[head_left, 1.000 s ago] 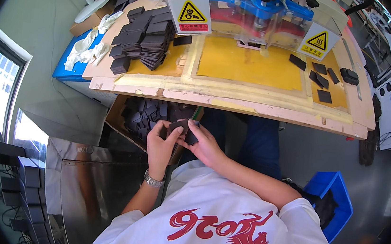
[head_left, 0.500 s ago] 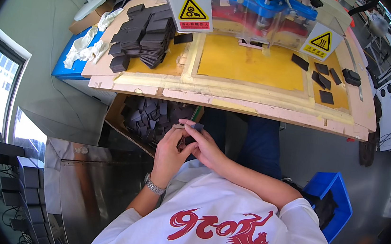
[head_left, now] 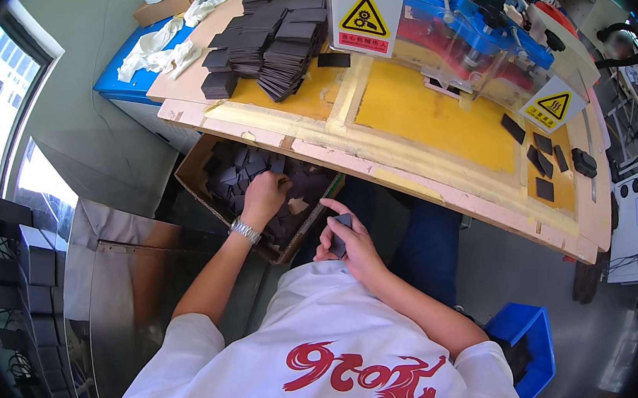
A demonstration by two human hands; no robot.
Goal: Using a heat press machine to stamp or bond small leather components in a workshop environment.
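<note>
My left hand (head_left: 263, 197), with a watch at the wrist, reaches over a cardboard box (head_left: 193, 198) of loose dark rectangular pieces (head_left: 238, 167) under the table's front edge. Its fingers are bent together among the pieces; what they grip, if anything, is hidden. Beside the box, close to my body, my right hand (head_left: 353, 243) is closed around a small dark rectangular piece (head_left: 341, 234), its index finger sticking out towards the box. Whether that is one piece or a thin stack, I cannot tell. A pinkish-brown scrap (head_left: 297, 206) lies in the box.
Stacked dark pieces (head_left: 269, 42) cover the table's left side. Several single pieces (head_left: 544, 189) lie at the right on the yellow surface. A blue press (head_left: 462, 20) with clear guards and warning signs (head_left: 362, 23) stands behind. A blue bin (head_left: 544, 347) sits on the floor at the right.
My hands were together in front of the box; now they are apart. The left has moved forward into the box, while the right keeps the dark piece. The view has shifted slightly.
</note>
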